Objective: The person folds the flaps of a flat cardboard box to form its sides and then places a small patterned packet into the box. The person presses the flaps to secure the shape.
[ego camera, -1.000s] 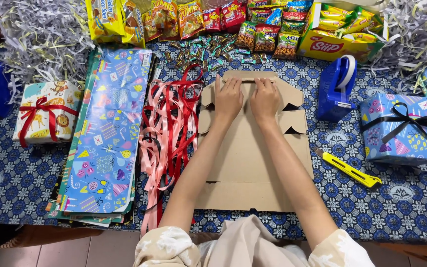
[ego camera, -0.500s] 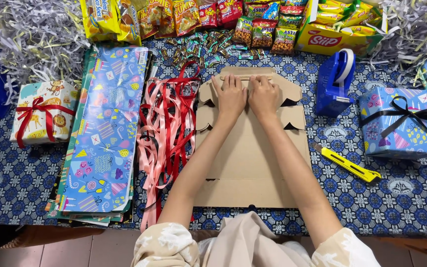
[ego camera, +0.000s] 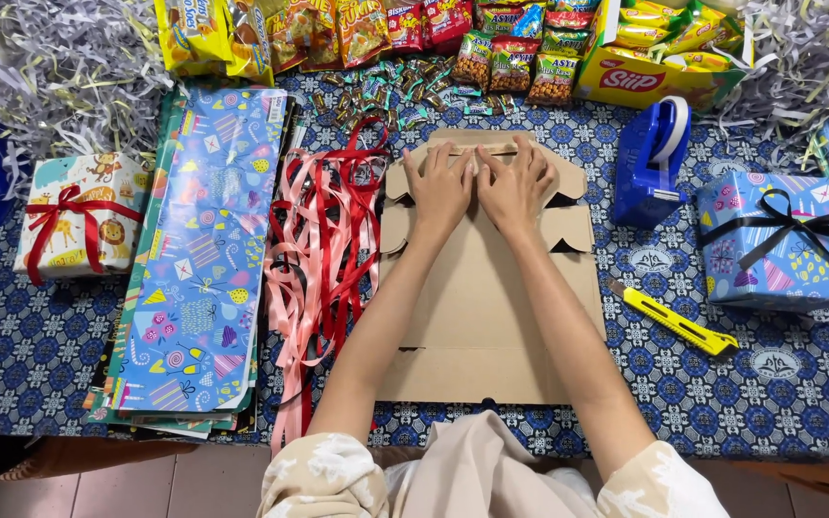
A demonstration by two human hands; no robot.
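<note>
A gift-wrapping work table is showing here: patterned wrapping-paper sheets (ego camera: 205, 259) and red and pink ribbons (ego camera: 323, 249) are lying left of the left hand (ego camera: 440, 187), wrapped gift boxes (ego camera: 777, 240) sitting right of the right hand (ego camera: 515, 184).

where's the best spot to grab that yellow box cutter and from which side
Probably the middle of the yellow box cutter, pinched across its narrow body from above. It lies flat and slanted on the blue patterned tablecloth, clear of the flat cardboard box and nearest the right hand, so its long sides are open.
</note>
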